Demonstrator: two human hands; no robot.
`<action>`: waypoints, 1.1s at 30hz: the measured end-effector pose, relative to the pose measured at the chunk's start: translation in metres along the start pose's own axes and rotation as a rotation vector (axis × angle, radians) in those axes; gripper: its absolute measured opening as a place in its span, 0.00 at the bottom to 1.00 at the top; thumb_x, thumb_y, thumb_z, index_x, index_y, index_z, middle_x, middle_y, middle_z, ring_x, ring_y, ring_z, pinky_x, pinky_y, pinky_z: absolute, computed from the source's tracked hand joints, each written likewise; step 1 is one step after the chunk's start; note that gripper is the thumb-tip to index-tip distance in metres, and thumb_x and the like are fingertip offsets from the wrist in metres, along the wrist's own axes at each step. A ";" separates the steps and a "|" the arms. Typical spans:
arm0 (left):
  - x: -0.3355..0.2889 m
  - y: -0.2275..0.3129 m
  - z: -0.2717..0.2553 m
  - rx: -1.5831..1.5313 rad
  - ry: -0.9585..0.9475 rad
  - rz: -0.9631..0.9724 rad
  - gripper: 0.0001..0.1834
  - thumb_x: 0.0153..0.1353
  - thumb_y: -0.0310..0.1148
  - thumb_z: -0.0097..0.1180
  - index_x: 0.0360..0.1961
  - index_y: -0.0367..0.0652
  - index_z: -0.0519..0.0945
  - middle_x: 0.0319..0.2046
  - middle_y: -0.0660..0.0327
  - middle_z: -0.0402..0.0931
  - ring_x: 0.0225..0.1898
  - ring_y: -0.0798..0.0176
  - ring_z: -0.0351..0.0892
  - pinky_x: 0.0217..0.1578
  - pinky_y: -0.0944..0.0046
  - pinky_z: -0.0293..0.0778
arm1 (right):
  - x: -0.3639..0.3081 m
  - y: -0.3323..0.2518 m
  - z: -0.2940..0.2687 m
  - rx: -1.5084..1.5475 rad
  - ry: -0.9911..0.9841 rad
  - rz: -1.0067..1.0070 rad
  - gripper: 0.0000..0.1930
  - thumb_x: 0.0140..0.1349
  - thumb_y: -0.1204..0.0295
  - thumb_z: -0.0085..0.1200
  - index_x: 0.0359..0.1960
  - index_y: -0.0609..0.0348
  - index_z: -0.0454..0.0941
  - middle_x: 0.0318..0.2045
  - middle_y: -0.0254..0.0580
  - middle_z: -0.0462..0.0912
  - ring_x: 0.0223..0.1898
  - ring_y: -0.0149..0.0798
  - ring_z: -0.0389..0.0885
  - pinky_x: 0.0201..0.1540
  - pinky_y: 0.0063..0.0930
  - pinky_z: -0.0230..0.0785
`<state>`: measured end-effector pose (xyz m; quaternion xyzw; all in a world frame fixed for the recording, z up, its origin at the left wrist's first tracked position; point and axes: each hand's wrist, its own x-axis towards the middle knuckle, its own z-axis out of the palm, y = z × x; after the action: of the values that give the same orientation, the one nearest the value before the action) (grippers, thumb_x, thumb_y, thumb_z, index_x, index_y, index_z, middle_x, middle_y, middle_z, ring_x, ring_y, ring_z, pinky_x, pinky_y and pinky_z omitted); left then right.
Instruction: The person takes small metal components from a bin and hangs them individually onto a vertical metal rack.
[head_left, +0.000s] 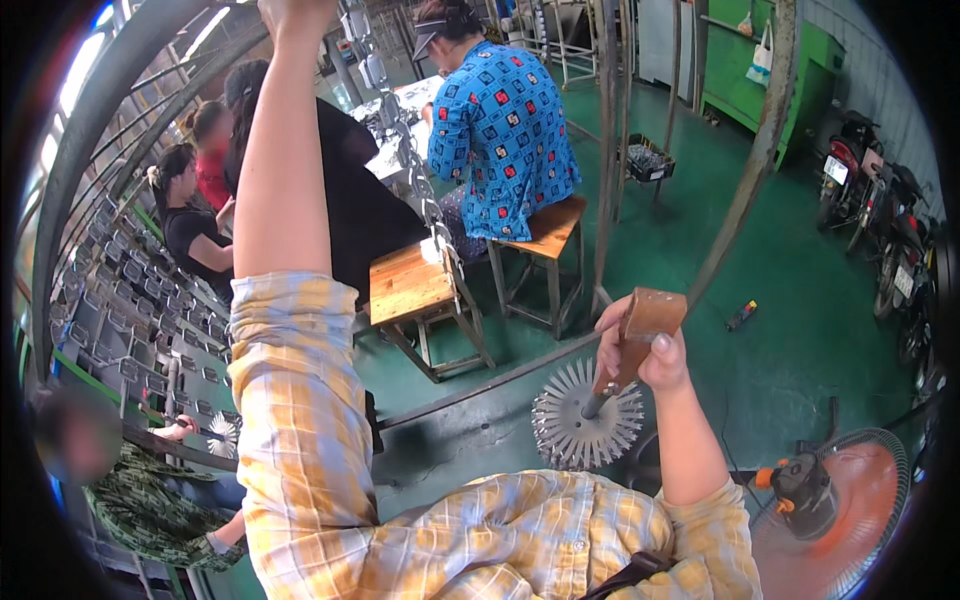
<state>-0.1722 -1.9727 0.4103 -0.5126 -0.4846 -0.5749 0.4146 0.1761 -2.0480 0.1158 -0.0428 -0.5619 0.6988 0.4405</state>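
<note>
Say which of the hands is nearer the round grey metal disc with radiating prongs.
Right. The right hand grips a brown curved strip just above the disc in view; the left hand, mostly cut off, is far away at the top edge.

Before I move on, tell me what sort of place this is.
Probably a factory workshop: rows of metal pieces fill the left side, and a person in blue sits on a wooden stool at a worktable.
</note>
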 end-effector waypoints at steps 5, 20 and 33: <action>0.008 0.012 -0.012 0.041 -0.053 0.068 0.08 0.41 0.34 0.61 0.25 0.43 0.81 0.22 0.55 0.78 0.24 0.62 0.77 0.28 0.66 0.70 | 0.000 0.000 0.000 0.030 -0.004 -0.006 0.31 0.42 0.49 0.52 0.32 0.71 0.69 0.12 0.39 0.70 0.13 0.29 0.69 0.18 0.23 0.66; -0.113 0.029 -0.024 -0.415 -0.287 -0.288 0.05 0.46 0.25 0.58 0.28 0.37 0.79 0.22 0.60 0.77 0.22 0.69 0.73 0.26 0.73 0.69 | -0.002 0.000 0.001 0.056 0.022 0.009 0.33 0.43 0.46 0.52 0.33 0.71 0.69 0.13 0.39 0.70 0.12 0.29 0.68 0.17 0.22 0.65; -0.427 0.028 -0.069 -0.652 -0.866 -0.727 0.04 0.44 0.20 0.57 0.24 0.36 0.77 0.21 0.64 0.76 0.25 0.75 0.71 0.27 0.74 0.68 | 0.000 -0.005 0.004 -0.034 -0.034 -0.036 0.35 0.44 0.44 0.49 0.33 0.72 0.67 0.12 0.39 0.69 0.12 0.29 0.68 0.18 0.23 0.66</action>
<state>-0.1025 -2.0543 -0.0092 -0.6009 -0.5508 -0.5375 -0.2157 0.1765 -2.0513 0.1218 -0.0280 -0.5819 0.6817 0.4427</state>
